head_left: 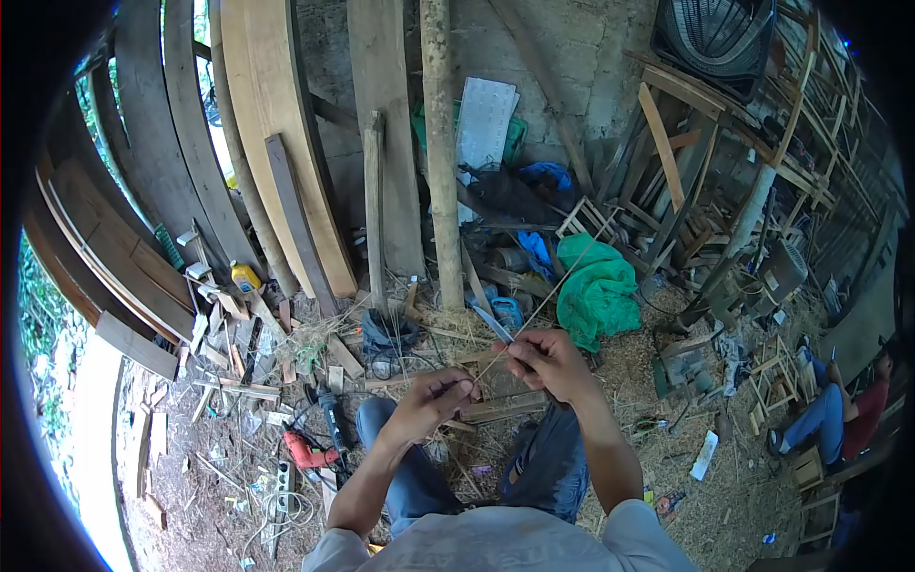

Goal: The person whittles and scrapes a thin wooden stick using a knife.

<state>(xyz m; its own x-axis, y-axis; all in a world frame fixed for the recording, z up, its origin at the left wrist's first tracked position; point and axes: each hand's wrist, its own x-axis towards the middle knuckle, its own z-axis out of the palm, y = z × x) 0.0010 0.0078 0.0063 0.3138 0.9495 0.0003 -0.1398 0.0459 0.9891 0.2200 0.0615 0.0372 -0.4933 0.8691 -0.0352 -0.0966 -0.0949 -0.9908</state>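
In the middle of the head view my right hand (553, 364) is closed around a knife (494, 326), its blade pointing up and to the left. A long, thin, light-coloured strip (564, 281) passes by the same hand and slants up to the right. Lower and to the left, my left hand (437, 400) pinches the strip near its lower end, fingers closed. Both hands are held above my knees, a short way apart. The knife's handle is mostly hidden in my right hand. Whether the blade touches the strip I cannot tell.
A red power tool (307, 450) and a power strip (283, 484) with its cord lie on the littered floor at left. Planks (276, 143) lean on the wall ahead. A green sheet (598, 291) lies beyond my right hand. Another person (858, 415) sits at far right.
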